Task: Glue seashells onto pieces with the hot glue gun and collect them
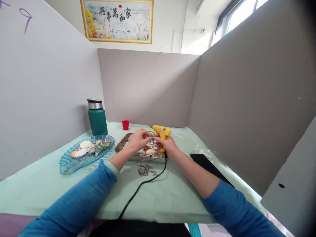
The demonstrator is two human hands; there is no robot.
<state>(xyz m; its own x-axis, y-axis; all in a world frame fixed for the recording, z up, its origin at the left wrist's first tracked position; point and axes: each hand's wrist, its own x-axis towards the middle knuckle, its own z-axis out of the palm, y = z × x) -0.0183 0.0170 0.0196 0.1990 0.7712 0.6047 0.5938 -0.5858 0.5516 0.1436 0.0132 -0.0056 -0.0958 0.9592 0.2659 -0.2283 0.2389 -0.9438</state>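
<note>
Grey partitions [148, 85] — high bright window [240, 20], framed picture [117, 24].

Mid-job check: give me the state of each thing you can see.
Right hand: gripping the glue gun.
Glue gun: held, nozzle pointing left; heat can't be told.
Left hand: pinching a small greenish piece.
Cord: running off the table's near edge.
Metal tray: holding shells.
Blue dish: loaded.
Metal clips: loosely heaped.
Bottle: upright.
Red cup: upright.

2 forearms [195, 171] angle inward — left fingers [145, 132] pinched, right fingers [163, 141] curled.
</note>
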